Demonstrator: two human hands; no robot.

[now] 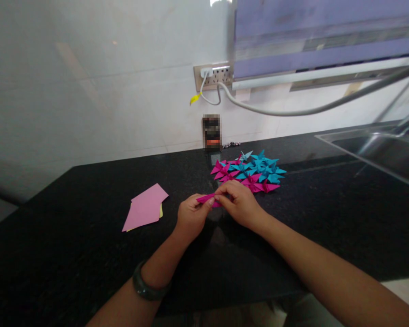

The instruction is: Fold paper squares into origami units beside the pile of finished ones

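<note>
A folded piece of magenta origami paper [205, 198] is pinched between both of my hands above the dark countertop. My left hand [192, 217] grips its left end, thumb on top. At the other end, the thumb and fingers of my right hand [240, 203] close on the paper; part of it is hidden by the fingers. Just beyond my right hand lies a cluster of folded paper cranes, magenta ones [252, 180] in front and blue ones [262, 167] behind, with a pale one [246, 156] at the back. To the left are pink paper sheets [146, 205] over yellow ones.
The black countertop [98, 263] meets a pale wall [88, 91]. A phone-like object with a blurred screen [211, 131] leans there, a beaded strand [231, 145] beside it. Above are a socket panel [221, 76] and a grey cable [293, 111]. A sink [368, 156] is at the right.
</note>
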